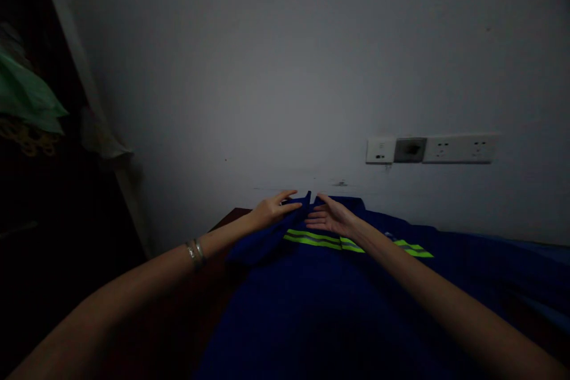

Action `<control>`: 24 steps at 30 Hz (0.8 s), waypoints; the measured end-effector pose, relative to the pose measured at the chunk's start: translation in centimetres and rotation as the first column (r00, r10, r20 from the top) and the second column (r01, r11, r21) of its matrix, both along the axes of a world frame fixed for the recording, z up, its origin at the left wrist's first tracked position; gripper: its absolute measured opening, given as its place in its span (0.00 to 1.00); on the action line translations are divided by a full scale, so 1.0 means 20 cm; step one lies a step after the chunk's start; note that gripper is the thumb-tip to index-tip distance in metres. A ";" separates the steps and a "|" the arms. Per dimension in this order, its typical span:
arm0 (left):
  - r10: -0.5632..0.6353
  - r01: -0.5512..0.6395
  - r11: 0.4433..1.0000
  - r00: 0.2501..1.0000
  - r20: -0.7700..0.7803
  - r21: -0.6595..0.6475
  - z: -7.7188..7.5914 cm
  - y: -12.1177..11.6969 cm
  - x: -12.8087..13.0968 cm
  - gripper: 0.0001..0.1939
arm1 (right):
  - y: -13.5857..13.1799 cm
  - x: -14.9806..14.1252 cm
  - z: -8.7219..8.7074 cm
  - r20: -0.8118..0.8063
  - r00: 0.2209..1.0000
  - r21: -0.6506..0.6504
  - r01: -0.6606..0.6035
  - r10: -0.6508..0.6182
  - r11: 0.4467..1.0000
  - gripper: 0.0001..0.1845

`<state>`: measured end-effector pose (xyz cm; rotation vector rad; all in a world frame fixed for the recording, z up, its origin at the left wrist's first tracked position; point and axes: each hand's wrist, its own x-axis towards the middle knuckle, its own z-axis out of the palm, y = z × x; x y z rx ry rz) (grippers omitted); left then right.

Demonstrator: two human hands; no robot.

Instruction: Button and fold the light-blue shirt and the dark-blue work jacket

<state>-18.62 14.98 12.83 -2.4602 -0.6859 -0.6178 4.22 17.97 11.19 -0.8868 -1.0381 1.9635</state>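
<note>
A dark blue work jacket [285,291] with yellow-green and grey reflective stripes lies spread out before me, its collar end towards the wall. My left hand [271,212] is at the left side of the collar, fingers stretched out and apart, with blue cloth showing between them. Opposite it, my right hand [332,217] is at the collar opening, palm turned left, fingers extended and thumb raised. A pointed tip of the collar stands up between the two hands. Whether the fingertips press on the cloth is hard to see in the dim light. Two bracelets [195,252] circle my left wrist.
The jacket rests on a dark reddish surface [178,320] against a pale wall [267,89]. Wall sockets [458,149] sit above the jacket at right. Dark furniture [57,208] stands at left, with a green bag or cloth [29,92] on it.
</note>
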 end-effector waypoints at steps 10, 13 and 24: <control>-0.235 0.287 0.956 0.868 -0.438 0.056 -0.25 -0.14 0.31 0.12 | -0.18 0.12 -0.23 0.132 0.990 0.075 0.036 -0.046 0.997 0.11; -0.270 0.309 0.951 0.867 -0.418 0.026 -0.29 -0.17 0.34 0.12 | -0.20 0.08 -0.27 0.253 0.956 0.147 0.116 -0.151 0.982 0.09; 0.008 0.003 1.000 0.927 -0.375 0.028 -0.23 -0.25 -0.07 0.19 | -0.18 0.08 -0.27 0.202 0.973 0.164 0.083 -0.116 0.983 0.11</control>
